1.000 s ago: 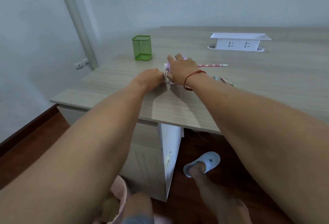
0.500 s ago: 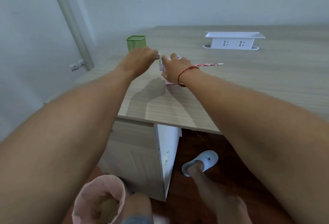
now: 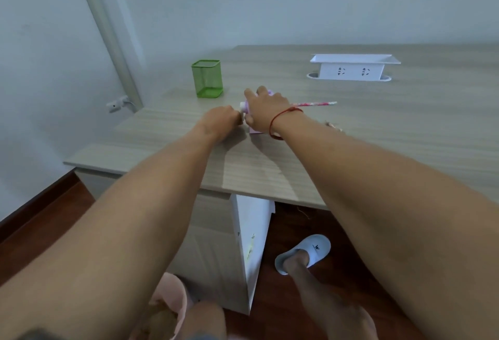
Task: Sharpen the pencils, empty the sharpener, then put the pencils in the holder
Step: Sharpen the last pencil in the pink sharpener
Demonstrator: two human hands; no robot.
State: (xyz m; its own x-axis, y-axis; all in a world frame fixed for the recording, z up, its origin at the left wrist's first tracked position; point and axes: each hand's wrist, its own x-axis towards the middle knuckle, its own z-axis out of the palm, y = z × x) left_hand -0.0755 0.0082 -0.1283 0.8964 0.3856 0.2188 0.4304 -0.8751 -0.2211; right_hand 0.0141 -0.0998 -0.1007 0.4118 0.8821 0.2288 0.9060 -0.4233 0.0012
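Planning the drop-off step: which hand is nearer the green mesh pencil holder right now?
Left, narrowly. The left hand sits closed just in front of the green mesh pencil holder, slightly right of it. The right hand is farther right, clamped over the pink sharpener.

A single head-worn wide-angle camera looks forward and down along both forearms onto the desk (image 3: 378, 129), floor below visible
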